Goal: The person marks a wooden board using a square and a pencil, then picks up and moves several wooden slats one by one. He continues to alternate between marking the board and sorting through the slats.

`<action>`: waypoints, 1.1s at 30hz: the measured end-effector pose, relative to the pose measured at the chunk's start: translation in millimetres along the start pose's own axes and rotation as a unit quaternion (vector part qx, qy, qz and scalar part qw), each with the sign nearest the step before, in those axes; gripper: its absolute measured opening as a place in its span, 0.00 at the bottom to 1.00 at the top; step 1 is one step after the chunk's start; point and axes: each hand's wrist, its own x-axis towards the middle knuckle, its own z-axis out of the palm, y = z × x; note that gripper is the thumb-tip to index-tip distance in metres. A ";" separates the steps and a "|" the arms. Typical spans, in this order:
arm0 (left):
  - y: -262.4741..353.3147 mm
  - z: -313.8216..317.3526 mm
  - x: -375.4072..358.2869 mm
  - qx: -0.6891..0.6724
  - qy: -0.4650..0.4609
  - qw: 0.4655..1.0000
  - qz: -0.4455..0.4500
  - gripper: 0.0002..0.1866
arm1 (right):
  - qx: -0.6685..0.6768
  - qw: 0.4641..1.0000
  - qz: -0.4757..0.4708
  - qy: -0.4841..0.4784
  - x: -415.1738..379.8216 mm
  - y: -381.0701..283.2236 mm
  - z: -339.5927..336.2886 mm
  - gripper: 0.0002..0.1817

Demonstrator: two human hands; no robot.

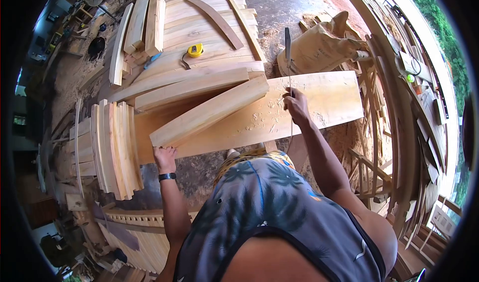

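A thick, slightly curved timber piece lies slantwise over a wide, smooth plank. At the timber's near left end is my left hand, its fingers closed on the end. My right hand is over the plank's right half, fingers curled round a long, thin tool with a dark upper part, seen nearly edge-on; I cannot tell its kind. Curly wood shavings are scattered on the plank near this hand. A second curved timber rests just behind the first.
Behind lies a stack of boards with a yellow tape measure and thick timbers on it. Upright slats stand at left. A stuffed sack is at back right, with long planks stacked along the right.
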 end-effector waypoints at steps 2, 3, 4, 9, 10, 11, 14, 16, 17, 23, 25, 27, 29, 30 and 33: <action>5.8 4.2 1.0 -0.014 0.006 1.000 -0.009 0.57 | 0.024 1.000 -0.017 0.001 12.8 3.5 21.2 0.29; 8.8 5.8 1.8 -0.031 0.015 0.999 -0.017 0.53 | -0.002 0.999 -0.036 -0.027 21.6 14.4 24.9 0.28; 8.7 3.1 5.9 -0.030 0.013 0.999 -0.016 0.53 | 0.003 0.996 -0.074 -0.055 30.5 24.6 30.6 0.29; 18.5 12.9 -4.7 0.008 -0.041 0.999 -0.025 0.50 | -0.168 0.980 -0.099 -0.037 35.0 19.6 45.4 0.28; 21.3 16.2 -7.2 0.008 -0.041 0.999 -0.024 0.50 | -0.193 0.978 -0.076 -0.015 31.4 11.5 46.8 0.27; 23.7 19.5 -9.8 0.008 -0.045 0.999 -0.028 0.51 | -0.192 0.978 -0.076 -0.016 33.1 14.1 49.0 0.27; 24.4 24.7 -10.2 0.009 -0.033 0.999 -0.036 0.52 | -0.124 0.987 -0.095 -0.019 43.6 28.5 53.5 0.23; 22.6 19.8 -4.7 0.012 -0.017 0.999 -0.040 0.52 | -0.218 0.967 -0.129 -0.033 37.2 19.9 57.2 0.18; 20.2 14.5 1.7 -0.014 -0.006 0.999 -0.048 0.51 | -0.248 0.961 -0.118 -0.038 28.0 10.6 54.1 0.18; 25.3 28.3 -11.8 -0.010 -0.001 0.998 -0.064 0.53 | -0.250 0.962 -0.098 -0.044 12.2 16.6 34.8 0.15; 19.2 26.7 -15.0 0.010 -0.031 0.998 -0.061 0.54 | -0.243 0.966 -0.067 -0.049 -2.0 14.2 25.4 0.15; 13.3 29.1 -20.4 0.029 -0.091 0.994 -0.054 0.53 | -0.293 0.953 -0.071 -0.002 -20.0 16.5 15.6 0.16; 5.0 36.2 -29.2 0.019 -0.085 0.994 -0.060 0.52 | -0.281 0.958 -0.059 -0.001 -31.6 24.1 -0.4 0.17; 1.2 43.1 -35.2 0.009 -0.079 0.995 -0.062 0.52 | -0.266 0.963 -0.050 0.001 -37.7 27.4 -7.9 0.17; -13.3 56.5 -45.1 0.021 -0.099 0.993 -0.064 0.52 | -0.262 0.965 -0.015 0.025 -55.7 24.4 -30.4 0.20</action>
